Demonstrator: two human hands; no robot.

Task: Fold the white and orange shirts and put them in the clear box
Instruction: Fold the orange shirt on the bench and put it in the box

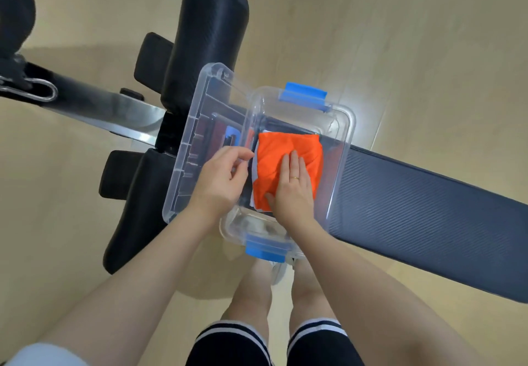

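The folded orange shirt point(288, 148) lies inside the clear box point(344, 148), which stands on a black bench. Under it, a strip of the white shirt point(255, 169) shows along its left edge. My right hand point(291, 185) presses flat on the orange shirt, fingers straight. My left hand point(221, 179) hovers over the box's left wall, fingers loosely curled with the fingertips near the shirt's left edge; whether it holds anything I cannot tell.
The clear lid point(200, 139) lies tilted against the box's left side. Blue latches sit at the far point(304, 95) and near point(267, 248) ends of the box. The padded bench point(428, 208) runs right; black rollers point(208, 39) stand left. Wooden floor all around.
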